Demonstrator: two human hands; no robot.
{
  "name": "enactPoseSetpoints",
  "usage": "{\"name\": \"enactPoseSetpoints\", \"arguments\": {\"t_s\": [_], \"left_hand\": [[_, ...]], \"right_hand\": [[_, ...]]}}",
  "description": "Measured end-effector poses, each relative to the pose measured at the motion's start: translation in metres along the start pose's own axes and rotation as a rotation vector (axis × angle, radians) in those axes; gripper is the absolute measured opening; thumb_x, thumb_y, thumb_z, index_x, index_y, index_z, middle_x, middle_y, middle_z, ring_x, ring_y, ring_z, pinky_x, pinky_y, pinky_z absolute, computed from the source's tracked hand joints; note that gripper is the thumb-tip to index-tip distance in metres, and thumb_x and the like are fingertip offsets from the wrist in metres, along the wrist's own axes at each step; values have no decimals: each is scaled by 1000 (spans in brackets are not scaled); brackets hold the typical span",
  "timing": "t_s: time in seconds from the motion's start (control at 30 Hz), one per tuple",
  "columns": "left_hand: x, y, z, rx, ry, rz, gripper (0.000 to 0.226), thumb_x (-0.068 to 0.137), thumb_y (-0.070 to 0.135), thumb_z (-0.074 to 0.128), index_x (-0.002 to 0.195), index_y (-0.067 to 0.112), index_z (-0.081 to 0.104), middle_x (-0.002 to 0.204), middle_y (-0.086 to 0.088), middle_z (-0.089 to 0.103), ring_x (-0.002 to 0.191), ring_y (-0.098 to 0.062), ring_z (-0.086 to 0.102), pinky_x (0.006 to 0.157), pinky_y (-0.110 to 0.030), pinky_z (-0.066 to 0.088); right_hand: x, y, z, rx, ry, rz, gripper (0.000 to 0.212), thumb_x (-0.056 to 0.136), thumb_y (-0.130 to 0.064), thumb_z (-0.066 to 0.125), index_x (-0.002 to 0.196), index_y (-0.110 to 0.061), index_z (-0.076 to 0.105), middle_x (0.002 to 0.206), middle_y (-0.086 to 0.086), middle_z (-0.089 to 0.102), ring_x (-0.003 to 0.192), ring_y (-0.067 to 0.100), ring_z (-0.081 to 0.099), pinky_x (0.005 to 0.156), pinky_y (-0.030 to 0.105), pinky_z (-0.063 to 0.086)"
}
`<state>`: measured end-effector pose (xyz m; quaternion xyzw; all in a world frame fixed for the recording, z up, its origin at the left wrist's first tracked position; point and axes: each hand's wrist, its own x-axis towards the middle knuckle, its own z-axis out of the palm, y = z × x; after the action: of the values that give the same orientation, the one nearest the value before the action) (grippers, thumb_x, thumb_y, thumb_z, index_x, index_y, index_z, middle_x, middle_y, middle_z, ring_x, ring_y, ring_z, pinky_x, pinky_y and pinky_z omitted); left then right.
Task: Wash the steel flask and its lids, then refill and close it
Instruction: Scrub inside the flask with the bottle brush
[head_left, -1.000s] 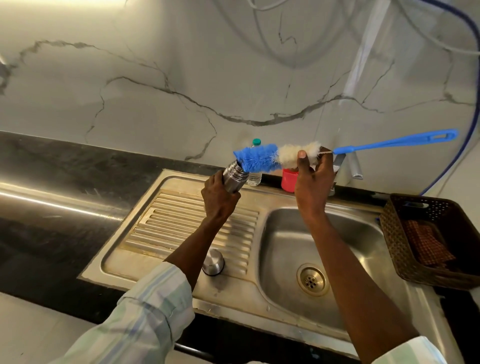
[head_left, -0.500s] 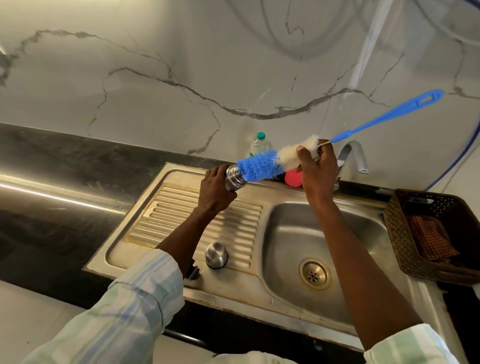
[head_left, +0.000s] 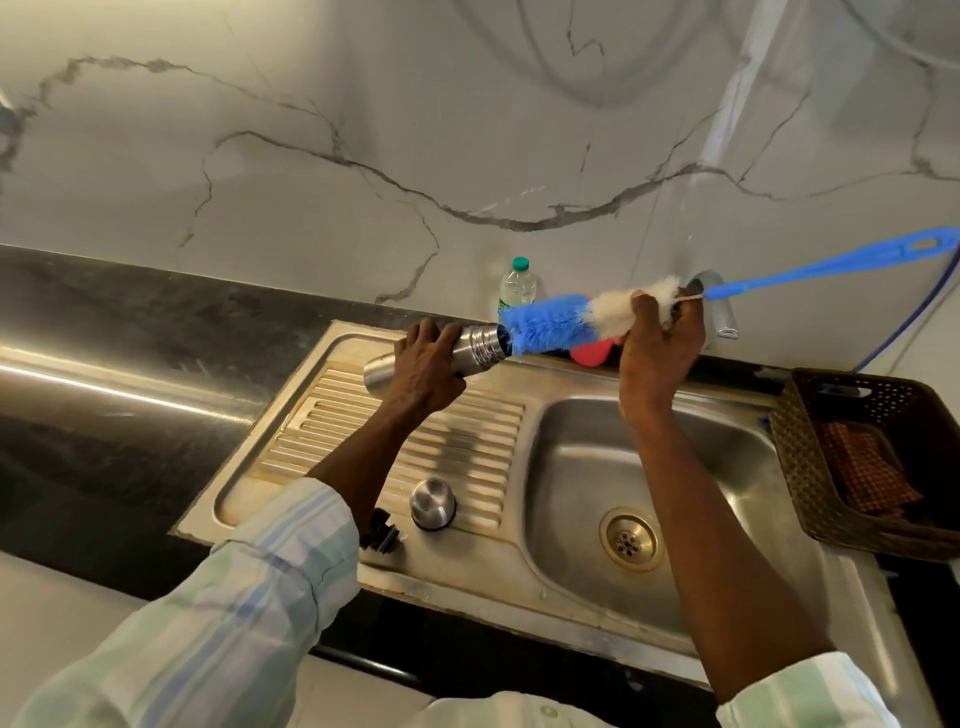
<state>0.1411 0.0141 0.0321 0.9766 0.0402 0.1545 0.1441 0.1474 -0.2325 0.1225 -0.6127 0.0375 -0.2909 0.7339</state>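
My left hand (head_left: 423, 371) grips the cylindrical steel flask (head_left: 470, 353), which has swung from tilted upright to almost level above the ribbed draining board (head_left: 363, 441). My right hand (head_left: 657, 345) pinches the white tuft of the long blue bottle brush (head_left: 550, 327), whose bristles now meet the flask's mouth. I judge scrubbing inside is about to start. The domed steel lid (head_left: 432, 503) and black ribbed stopper (head_left: 382, 535) wait near the front edge.
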Motion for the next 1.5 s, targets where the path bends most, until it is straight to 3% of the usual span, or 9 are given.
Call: {"name": "enactPoseSetpoints", "arguments": {"t_s": [0.13, 0.33, 0.57, 0.67, 0.9, 1.1, 1.23, 1.33, 1.5], "left_hand": [[8, -4, -6, 242, -89, 86, 72, 72, 26, 75, 138, 21, 46, 123, -14, 44, 118, -33, 40, 103, -46, 34], [24, 8, -17, 612, -182, 276, 63, 81, 28, 72, 140, 23, 48, 139, -14, 40, 132, -32, 34, 114, -50, 25], [29, 30, -18, 861, -151, 475, 57, 82, 36, 73, 136, 28, 55, 135, -9, 46, 129, -29, 38, 110, -47, 30], [29, 30, -18, 890, -144, 512, 59, 81, 37, 75, 135, 27, 54, 135, -8, 47, 127, -28, 40, 110, -48, 31], [22, 16, -17, 775, -119, 585, 61, 78, 29, 76, 134, 26, 52, 139, -8, 50, 131, -28, 42, 116, -53, 23], [16, -4, -23, 591, -178, 522, 77, 76, 22, 76, 145, 21, 42, 147, -9, 44, 135, -29, 37, 114, -54, 23], [9, -20, -14, 403, -142, 445, 82, 69, 23, 79, 143, 17, 43, 137, -10, 51, 129, -31, 44, 109, -54, 32], [4, -29, -9, 255, -86, 372, 80, 66, 27, 81, 138, 14, 47, 129, -12, 54, 122, -33, 49, 106, -56, 34], [5, -39, -10, 97, -116, 220, 77, 67, 29, 79, 134, 14, 45, 125, -14, 50, 114, -33, 50, 95, -50, 45]], "right_hand": [[6, 14, -8, -1, 104, 99, 11, 83, -17, 64, 84, -22, 54, 81, 3, 60, 72, 17, 59, 71, 47, 56], [-10, 44, -14, -100, 93, 199, 19, 86, -13, 61, 100, 0, 57, 86, 8, 59, 64, 3, 57, 64, 35, 54], [-22, 60, -10, -52, 126, 319, 11, 87, -8, 61, 94, -12, 53, 74, -8, 59, 52, -1, 57, 67, 43, 57], [-27, 63, -9, -16, 131, 366, 16, 85, -9, 65, 96, -13, 54, 82, -1, 65, 66, 8, 65, 74, 46, 59], [-44, 67, 0, -8, 129, 472, 22, 83, -10, 71, 98, -14, 56, 96, 5, 67, 82, 17, 67, 82, 45, 59], [-50, 57, 1, 18, 163, 442, 20, 83, -7, 67, 101, -1, 64, 93, 11, 68, 64, 5, 63, 57, 21, 55], [-56, 51, 6, 76, 214, 423, 25, 84, -6, 67, 107, 3, 64, 97, 12, 68, 70, 9, 66, 55, 18, 53], [-61, 43, 7, 82, 244, 355, 10, 83, -6, 67, 92, -10, 65, 86, 1, 70, 69, 7, 68, 57, 23, 54], [-69, 26, 5, 40, 198, 230, 24, 85, -3, 62, 72, -24, 57, 57, -17, 63, 56, 3, 63, 54, 32, 52]]}}
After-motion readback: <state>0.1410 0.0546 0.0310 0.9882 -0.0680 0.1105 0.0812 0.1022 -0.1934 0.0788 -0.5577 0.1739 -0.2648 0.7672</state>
